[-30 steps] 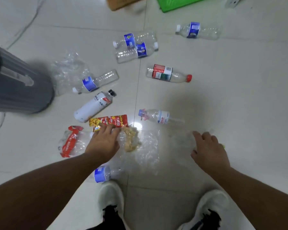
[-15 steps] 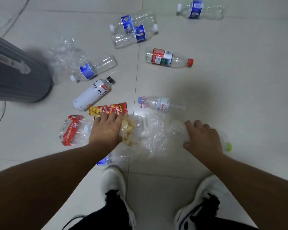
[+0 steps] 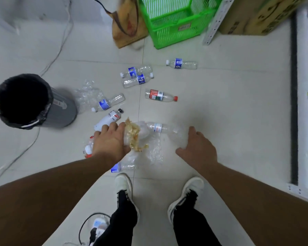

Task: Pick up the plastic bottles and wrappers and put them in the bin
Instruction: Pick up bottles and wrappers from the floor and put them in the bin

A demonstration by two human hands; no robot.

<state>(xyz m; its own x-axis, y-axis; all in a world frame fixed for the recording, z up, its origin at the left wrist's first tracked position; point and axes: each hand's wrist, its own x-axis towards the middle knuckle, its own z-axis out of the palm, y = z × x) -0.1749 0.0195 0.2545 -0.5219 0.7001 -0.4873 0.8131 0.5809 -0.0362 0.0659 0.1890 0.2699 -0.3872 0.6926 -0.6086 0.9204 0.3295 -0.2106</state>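
My left hand [image 3: 110, 142] is shut on a crumpled clear wrapper with yellowish scraps [image 3: 134, 137], lifted off the floor. My right hand [image 3: 198, 147] curls down over a clear bottle [image 3: 176, 134] that is mostly hidden beneath it. The grey bin [image 3: 64, 110] with a black liner stands open at the left. Several bottles lie on the tiles: a white one with a black cap [image 3: 108, 120], a red-labelled one [image 3: 160, 95], a blue-labelled pair [image 3: 137, 76], and one by my left shoe [image 3: 124, 166]. A red wrapper [image 3: 87, 149] peeks out beside my left wrist.
A green basket [image 3: 176, 22], a brown bag [image 3: 128, 25] and a cardboard box [image 3: 256, 15] stand at the back. White shelving [image 3: 303, 107] runs along the right. Cables [image 3: 52, 55] trail on the left, and a power strip [image 3: 98, 226] lies near my feet.
The view has risen and widened. My left hand has closed on the clear wrapper and lifted it. My right hand has come up from the floor with the clear bottle under it.
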